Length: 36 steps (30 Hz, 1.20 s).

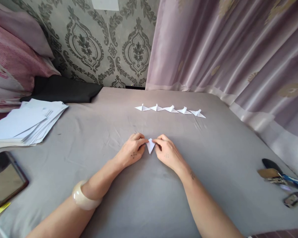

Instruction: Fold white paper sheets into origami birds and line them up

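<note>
Between my two hands is a small piece of folded white paper [150, 146], its narrow point toward me. My left hand [134, 148] pinches its upper left corner with thumb and forefinger. On the other side, my right hand [167, 150] grips the upper right corner in the same way. Both hands rest low over the grey sheet [144, 205]. Farther back, several folded paper birds [170, 109] stand in a row, wing tips close together or touching.
At the left lies a stack of white paper [27, 124], with a black cloth [67, 89] behind it. A phone [6, 180] is at the near left. Keys [275, 178] and a nail clipper [294, 200] lie at the right. A curtain [213, 43] hangs along the right side.
</note>
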Each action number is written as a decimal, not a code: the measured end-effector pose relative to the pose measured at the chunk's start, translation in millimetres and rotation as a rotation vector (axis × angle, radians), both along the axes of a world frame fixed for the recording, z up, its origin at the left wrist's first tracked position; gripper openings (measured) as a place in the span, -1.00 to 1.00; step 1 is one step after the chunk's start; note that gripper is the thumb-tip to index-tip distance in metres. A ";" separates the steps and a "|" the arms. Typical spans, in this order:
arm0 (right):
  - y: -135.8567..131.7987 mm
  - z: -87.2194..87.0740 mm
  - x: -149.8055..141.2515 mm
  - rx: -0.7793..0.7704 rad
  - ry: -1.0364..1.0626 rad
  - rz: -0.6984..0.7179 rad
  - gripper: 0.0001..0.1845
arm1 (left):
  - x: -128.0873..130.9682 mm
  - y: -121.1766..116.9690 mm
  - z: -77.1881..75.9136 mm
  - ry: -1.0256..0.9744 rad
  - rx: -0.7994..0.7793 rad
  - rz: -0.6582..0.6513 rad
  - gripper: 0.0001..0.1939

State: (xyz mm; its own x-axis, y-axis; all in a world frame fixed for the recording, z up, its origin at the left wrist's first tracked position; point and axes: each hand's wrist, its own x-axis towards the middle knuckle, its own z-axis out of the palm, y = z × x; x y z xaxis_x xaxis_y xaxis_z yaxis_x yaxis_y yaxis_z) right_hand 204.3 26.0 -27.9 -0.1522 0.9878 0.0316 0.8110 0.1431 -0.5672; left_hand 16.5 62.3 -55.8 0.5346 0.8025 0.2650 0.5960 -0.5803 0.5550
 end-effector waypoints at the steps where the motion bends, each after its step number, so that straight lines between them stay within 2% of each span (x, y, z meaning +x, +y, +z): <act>1: -1.2 2.2 1.1 -0.012 -0.010 0.017 -0.66 | 0.1 -0.7 1.5 0.015 -0.001 -0.001 -0.66; 10: -4.0 7.2 4.5 -0.056 -0.017 0.045 -0.71 | 1.2 3.5 15.3 0.041 -0.169 0.015 -0.72; 17: -3.8 8.6 6.5 -0.061 0.006 0.048 -0.73 | 0.6 2.6 21.8 0.050 -0.203 -0.001 -0.68; 22: -2.6 4.3 3.9 -0.026 -0.020 0.031 -0.71 | 1.8 5.0 17.8 0.010 -0.193 0.017 -0.77; 27: 0.0 -0.4 0.8 0.005 -0.068 -0.007 -0.79 | 3.8 9.2 11.2 -0.026 -0.162 0.035 -0.80; 36: 2.0 0.6 -0.5 -0.036 -0.048 -0.067 -0.79 | 5.4 10.1 10.7 -0.025 -0.159 0.079 -0.82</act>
State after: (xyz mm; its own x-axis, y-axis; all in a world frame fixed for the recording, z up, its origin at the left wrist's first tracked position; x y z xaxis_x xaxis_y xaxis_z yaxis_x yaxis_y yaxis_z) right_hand 203.8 27.9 -27.3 -0.0864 0.9962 -0.0103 0.8444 0.0678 -0.5314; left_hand 21.9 72.4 -45.1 0.4627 0.8748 0.1435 0.6213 -0.4355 0.6514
